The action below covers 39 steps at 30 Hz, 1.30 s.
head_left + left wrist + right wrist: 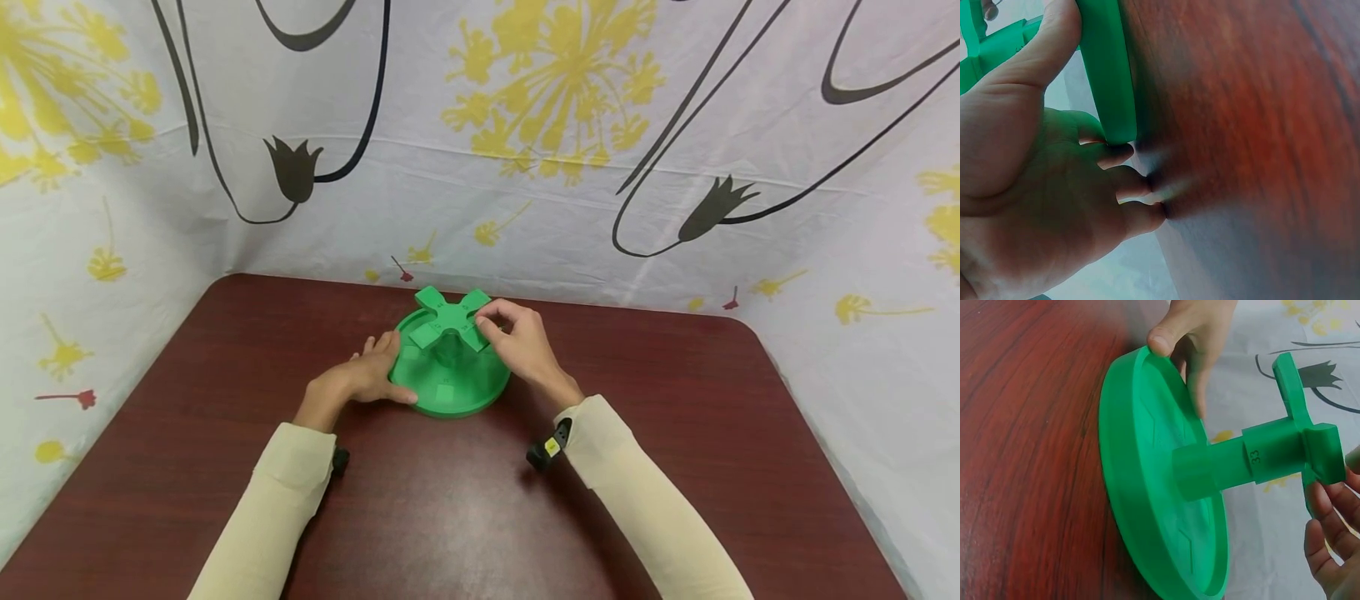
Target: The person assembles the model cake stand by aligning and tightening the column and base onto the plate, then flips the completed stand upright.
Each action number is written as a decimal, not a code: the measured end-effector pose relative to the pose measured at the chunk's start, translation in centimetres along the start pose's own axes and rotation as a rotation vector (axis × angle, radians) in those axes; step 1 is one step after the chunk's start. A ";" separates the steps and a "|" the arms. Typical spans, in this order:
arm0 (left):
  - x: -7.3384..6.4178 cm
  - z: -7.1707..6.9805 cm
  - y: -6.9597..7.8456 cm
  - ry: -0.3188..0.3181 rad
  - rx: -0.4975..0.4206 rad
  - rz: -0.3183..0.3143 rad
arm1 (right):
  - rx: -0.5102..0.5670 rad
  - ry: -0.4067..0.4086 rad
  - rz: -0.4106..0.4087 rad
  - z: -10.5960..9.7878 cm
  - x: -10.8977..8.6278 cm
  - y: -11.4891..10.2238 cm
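A green round base (pixel 450 407) with a raised rim and a central post (pixel 1194 472) stands on the table. Atop the post sits a green cross-shaped piece (pixel 452 315) with flat arms; its sleeve bears the marking 33 in the right wrist view. My left hand (pixel 365 372) holds the base at its left side, thumb on the rim and the other fingers spread along the outside, some reaching the tabletop. With thumb and fingertips, my right hand (pixel 522 343) pinches the cross's right arm. Part of that arm is hidden behind the fingers.
The dark reddish-brown table (pixel 450 517) has rounded far corners. Behind it and along both sides hangs a white sheet (pixel 420 192) printed with flowers. A black wrist strap (pixel 551 446) is worn by the right cuff.
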State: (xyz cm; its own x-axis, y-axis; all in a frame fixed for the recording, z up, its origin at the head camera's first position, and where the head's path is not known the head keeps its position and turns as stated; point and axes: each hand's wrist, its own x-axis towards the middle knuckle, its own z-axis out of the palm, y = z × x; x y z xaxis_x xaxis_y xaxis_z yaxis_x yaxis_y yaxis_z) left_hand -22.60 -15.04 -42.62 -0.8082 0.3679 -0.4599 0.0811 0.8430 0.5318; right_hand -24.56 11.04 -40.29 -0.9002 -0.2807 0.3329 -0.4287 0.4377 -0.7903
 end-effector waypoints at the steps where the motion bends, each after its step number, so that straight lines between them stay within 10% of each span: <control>1: 0.0 0.0 0.0 0.001 0.001 0.000 | -0.005 -0.012 0.009 0.0 0.0 -0.1; 8: -0.1 0.1 0.1 0.007 -0.002 -0.003 | -0.299 -0.118 0.053 0.6 -0.7 -1.1; 21: 0.1 0.3 -0.1 0.023 0.000 -0.010 | -0.677 0.071 -0.059 3.0 -0.9 -2.1; 39: -0.1 0.2 0.6 0.005 0.010 -0.049 | -0.712 0.203 0.008 4.5 -1.3 -2.5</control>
State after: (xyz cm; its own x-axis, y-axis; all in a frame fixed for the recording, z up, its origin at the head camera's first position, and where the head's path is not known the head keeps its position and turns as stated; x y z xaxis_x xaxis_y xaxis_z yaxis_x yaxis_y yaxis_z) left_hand -22.34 -14.50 -42.45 -0.8140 0.3240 -0.4821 0.0469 0.8639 0.5015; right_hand -21.97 6.50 -41.09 -0.8703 -0.1422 0.4716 -0.3058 0.9065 -0.2910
